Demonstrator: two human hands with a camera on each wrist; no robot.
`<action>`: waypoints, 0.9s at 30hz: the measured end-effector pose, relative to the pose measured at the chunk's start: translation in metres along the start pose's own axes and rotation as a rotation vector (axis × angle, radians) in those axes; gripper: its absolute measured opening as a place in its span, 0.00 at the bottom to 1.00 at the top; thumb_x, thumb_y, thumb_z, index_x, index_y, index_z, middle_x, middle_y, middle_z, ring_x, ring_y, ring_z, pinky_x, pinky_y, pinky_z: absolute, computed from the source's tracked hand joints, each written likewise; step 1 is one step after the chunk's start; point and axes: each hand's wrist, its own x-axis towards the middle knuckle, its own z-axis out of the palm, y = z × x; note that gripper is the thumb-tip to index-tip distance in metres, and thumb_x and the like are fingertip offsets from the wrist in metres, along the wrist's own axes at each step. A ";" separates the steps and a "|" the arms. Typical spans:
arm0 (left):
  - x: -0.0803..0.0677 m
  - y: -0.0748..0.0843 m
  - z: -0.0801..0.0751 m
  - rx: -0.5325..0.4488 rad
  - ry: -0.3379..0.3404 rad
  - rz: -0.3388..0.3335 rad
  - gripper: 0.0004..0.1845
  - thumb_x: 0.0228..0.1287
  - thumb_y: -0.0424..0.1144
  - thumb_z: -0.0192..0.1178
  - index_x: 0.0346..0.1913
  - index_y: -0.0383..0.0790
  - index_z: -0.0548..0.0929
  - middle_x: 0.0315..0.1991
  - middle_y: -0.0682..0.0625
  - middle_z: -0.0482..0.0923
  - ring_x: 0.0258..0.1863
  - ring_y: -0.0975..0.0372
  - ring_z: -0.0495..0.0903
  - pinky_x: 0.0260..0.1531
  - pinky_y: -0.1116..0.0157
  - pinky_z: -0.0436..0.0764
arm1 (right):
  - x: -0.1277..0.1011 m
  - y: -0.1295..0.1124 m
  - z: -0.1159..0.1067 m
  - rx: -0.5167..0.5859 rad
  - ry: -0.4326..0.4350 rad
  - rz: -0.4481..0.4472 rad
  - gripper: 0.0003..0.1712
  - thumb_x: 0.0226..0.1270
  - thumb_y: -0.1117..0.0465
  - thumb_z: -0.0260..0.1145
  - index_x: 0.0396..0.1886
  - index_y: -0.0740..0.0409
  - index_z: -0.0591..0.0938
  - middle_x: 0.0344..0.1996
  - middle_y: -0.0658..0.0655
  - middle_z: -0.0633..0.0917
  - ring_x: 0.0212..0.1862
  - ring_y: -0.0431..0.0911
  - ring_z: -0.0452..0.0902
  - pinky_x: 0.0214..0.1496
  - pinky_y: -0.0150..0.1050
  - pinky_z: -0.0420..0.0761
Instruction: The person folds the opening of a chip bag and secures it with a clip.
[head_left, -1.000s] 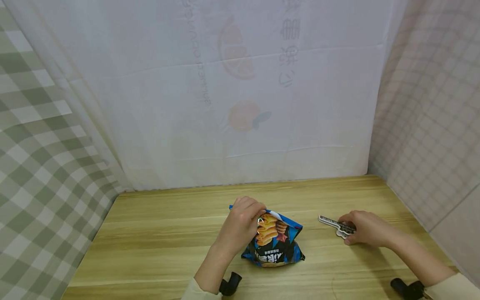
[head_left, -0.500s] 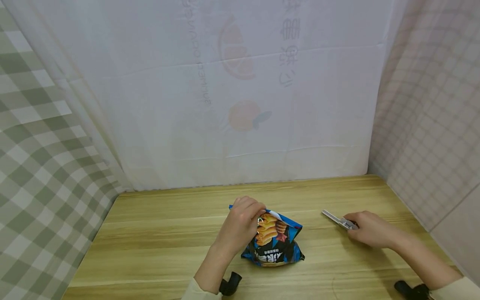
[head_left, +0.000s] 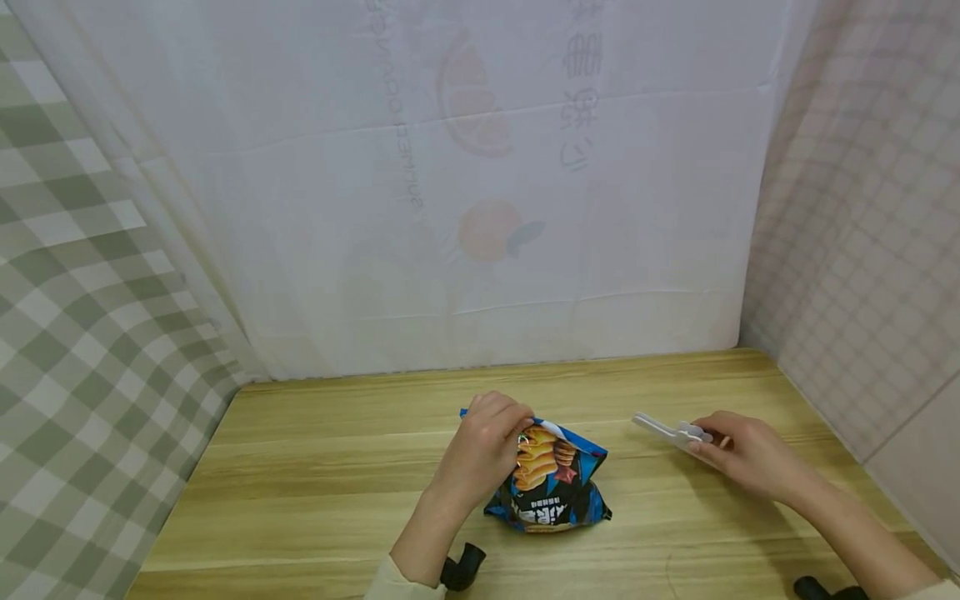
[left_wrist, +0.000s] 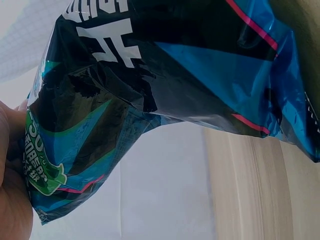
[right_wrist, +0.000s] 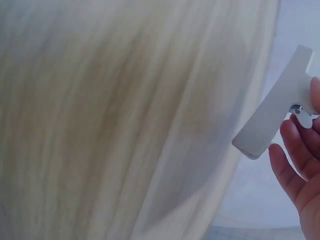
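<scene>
A blue and black snack bag (head_left: 557,500) printed with golden snacks stands on the table, its folded top edge slanting down to the right. My left hand (head_left: 480,450) grips that top edge from the left. In the left wrist view the bag (left_wrist: 200,75) fills the upper part, and only some fingers (left_wrist: 14,195) show at the left edge. To the right of the bag, my right hand (head_left: 750,454) pinches a pale bag clip (head_left: 658,427) by its handle end, the long bar pointing left. The right wrist view shows the clip's plain bar (right_wrist: 272,112) raised, with thumb and fingers at its handles.
Beneath the hands lies a wood-grain table (head_left: 337,467). A white printed cloth (head_left: 337,250) hangs along its back edge. Green checked cloth (head_left: 75,333) borders the left, and a pale grid-patterned cloth (head_left: 862,250) the right. Black mounts sit at both wrists.
My right hand has tilted and turned the clip, so its black marked face no longer shows and pale sides do. The right hand shifted slightly right. The left hand and bag stay put.
</scene>
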 end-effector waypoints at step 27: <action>-0.001 0.001 -0.002 0.006 -0.001 -0.004 0.04 0.69 0.26 0.68 0.39 0.38 0.88 0.34 0.53 0.84 0.38 0.62 0.81 0.43 0.65 0.78 | -0.013 -0.047 -0.002 0.183 0.209 -0.066 0.25 0.50 0.79 0.79 0.40 0.47 0.86 0.32 0.40 0.84 0.32 0.34 0.79 0.30 0.27 0.77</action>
